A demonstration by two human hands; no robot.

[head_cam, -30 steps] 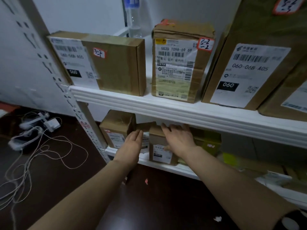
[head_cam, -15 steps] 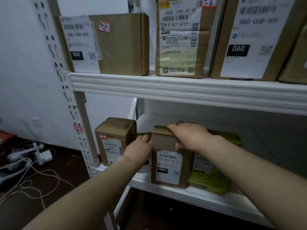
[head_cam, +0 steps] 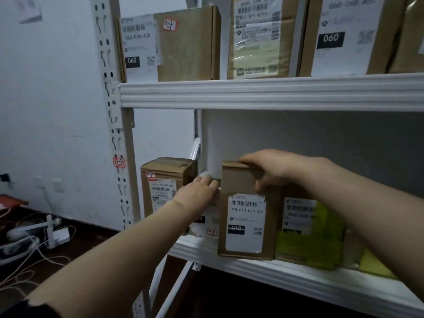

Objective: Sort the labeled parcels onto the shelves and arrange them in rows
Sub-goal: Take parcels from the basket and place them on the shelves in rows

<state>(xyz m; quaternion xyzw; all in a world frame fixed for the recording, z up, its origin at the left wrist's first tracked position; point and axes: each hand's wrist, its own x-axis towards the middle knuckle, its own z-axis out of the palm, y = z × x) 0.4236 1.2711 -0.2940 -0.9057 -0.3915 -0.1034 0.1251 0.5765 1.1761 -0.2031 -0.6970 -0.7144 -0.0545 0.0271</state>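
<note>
The right hand [head_cam: 273, 171] grips the top of the 010-labelled carton [head_cam: 246, 216], fingers hooked over its top rear edge and thumb pressed on the front face above the label. The carton stands on end at the front edge of the lower shelf [head_cam: 298, 276], long axis roughly vertical, printed label facing out toward the person and reading upright. It looks like stiff corrugated board with a dry matte skin, so it should not slip. One hand steadying it from above suggests it is fairly light, though the contents are unknown. The top edge and the two narrow sides look like the soundest places to hold, since the label paper is smoother. The left hand [head_cam: 197, 193] reaches further in over the lower shelf, fingers curled round the top of a small parcel [head_cam: 207, 228] wedged between the carton and a squat box [head_cam: 165, 191] at the lower shelf's left end. A yellow-green mailer bag [head_cam: 307, 239] leans on the lower shelf, touching the carton's right side
</note>
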